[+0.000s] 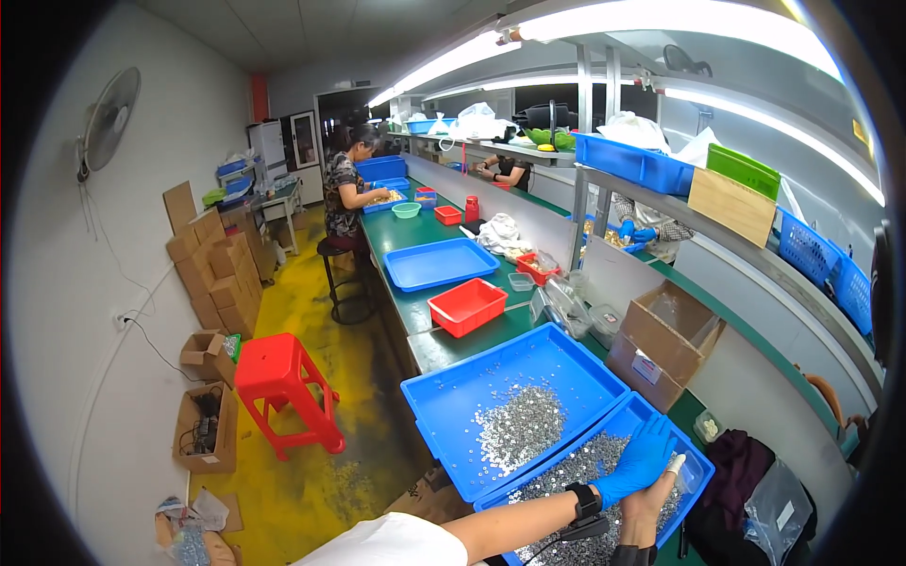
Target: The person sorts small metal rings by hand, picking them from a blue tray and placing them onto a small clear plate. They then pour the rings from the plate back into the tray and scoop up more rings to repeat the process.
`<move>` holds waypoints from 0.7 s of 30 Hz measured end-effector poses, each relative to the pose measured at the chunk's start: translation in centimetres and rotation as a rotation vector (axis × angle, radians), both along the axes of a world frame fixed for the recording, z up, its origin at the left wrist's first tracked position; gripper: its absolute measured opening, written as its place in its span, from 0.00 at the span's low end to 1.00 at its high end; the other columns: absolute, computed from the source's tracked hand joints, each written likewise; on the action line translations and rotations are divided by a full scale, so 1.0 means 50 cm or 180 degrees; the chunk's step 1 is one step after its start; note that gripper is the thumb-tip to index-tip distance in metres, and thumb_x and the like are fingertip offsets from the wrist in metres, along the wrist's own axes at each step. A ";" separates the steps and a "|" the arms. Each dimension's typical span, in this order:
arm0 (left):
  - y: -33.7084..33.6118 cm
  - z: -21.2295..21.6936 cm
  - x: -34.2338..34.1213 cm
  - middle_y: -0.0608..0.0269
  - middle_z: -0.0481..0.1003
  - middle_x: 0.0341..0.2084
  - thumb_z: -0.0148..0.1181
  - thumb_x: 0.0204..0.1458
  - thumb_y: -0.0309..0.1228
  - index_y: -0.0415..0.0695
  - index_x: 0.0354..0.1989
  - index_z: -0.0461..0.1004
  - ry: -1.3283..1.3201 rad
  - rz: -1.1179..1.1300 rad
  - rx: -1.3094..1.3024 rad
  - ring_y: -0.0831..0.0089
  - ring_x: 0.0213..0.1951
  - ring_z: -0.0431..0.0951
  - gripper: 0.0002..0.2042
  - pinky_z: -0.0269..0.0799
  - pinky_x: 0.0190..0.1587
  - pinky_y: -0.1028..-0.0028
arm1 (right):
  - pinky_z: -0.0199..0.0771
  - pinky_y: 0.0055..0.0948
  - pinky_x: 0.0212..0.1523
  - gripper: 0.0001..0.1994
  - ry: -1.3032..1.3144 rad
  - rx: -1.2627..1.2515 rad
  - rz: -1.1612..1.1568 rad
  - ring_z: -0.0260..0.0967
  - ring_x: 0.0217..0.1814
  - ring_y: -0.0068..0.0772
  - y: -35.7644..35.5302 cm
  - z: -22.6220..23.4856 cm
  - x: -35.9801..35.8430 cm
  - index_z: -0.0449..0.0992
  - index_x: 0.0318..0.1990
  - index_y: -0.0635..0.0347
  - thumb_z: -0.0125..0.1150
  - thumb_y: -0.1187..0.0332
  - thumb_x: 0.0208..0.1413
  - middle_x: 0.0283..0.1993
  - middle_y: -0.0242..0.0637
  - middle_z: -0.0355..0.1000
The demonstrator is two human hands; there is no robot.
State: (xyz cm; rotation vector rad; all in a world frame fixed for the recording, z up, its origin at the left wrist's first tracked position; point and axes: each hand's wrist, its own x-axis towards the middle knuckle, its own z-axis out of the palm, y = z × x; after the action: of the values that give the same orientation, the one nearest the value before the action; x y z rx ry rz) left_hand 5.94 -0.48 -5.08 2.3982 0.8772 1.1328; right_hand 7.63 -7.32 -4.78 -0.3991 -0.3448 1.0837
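White sleeve (392, 542) and bare forearm (519, 528) reach in from the lower edge, a black watch (587, 502) at the wrist. The left hand (640, 460), in a blue glove, lies with its fingers straight and close together against the right hand (649, 498), which is bare apart from a white cover on one fingertip (676, 463). Both are above the near blue tray (700, 479) — its small metal pieces (578, 464) spread beneath and to the left of them. Whether any pieces sit between the palms, I cannot tell.

Just beyond, overlapping or touching that tray's edge, a second blue tray (442, 415) holds a looser heap of pieces (519, 426), apart from the hands. Past it stand a red tray (468, 307) and — to the right — an open cardboard box (662, 351).
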 end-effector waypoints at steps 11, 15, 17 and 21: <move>-0.007 -0.020 0.003 0.39 0.61 0.59 0.49 0.57 0.35 0.31 0.59 0.62 0.0082 -0.0110 0.0045 0.47 0.63 0.58 0.24 0.54 0.63 0.57 | 0.58 0.39 0.64 0.32 0.0546 -0.0157 0.0100 0.61 0.61 0.40 -0.012 0.010 0.015 0.62 0.62 0.59 0.37 0.41 0.62 0.63 0.37 0.63; -0.002 -0.006 0.005 0.39 0.59 0.61 0.49 0.57 0.35 0.30 0.60 0.60 0.0252 -0.0094 0.0101 0.46 0.64 0.55 0.25 0.52 0.64 0.57 | 0.59 0.39 0.63 0.30 0.0690 -0.0757 -0.0085 0.62 0.61 0.40 0.002 0.001 0.029 0.64 0.60 0.59 0.37 0.43 0.63 0.63 0.38 0.64; 0.002 0.006 0.001 0.40 0.57 0.62 0.49 0.57 0.35 0.30 0.60 0.59 0.0047 -0.0165 0.0211 0.46 0.65 0.52 0.26 0.49 0.65 0.56 | 0.59 0.38 0.63 0.31 0.0462 -0.0546 -0.0050 0.61 0.62 0.39 0.006 0.015 0.020 0.62 0.61 0.59 0.36 0.43 0.63 0.63 0.38 0.63; -0.012 0.011 0.004 0.42 0.56 0.63 0.48 0.58 0.34 0.30 0.61 0.58 -0.0101 -0.0269 0.0197 0.47 0.67 0.49 0.26 0.47 0.66 0.55 | 0.59 0.37 0.63 0.30 0.0328 -0.0460 -0.0076 0.61 0.62 0.38 -0.009 0.023 0.016 0.61 0.62 0.59 0.35 0.44 0.64 0.63 0.38 0.62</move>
State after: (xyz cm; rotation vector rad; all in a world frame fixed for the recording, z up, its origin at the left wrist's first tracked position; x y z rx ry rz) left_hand 6.14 -1.07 -4.52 2.4352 0.7336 1.1786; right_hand 8.43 -7.79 -3.63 -0.4727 -0.1705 1.1049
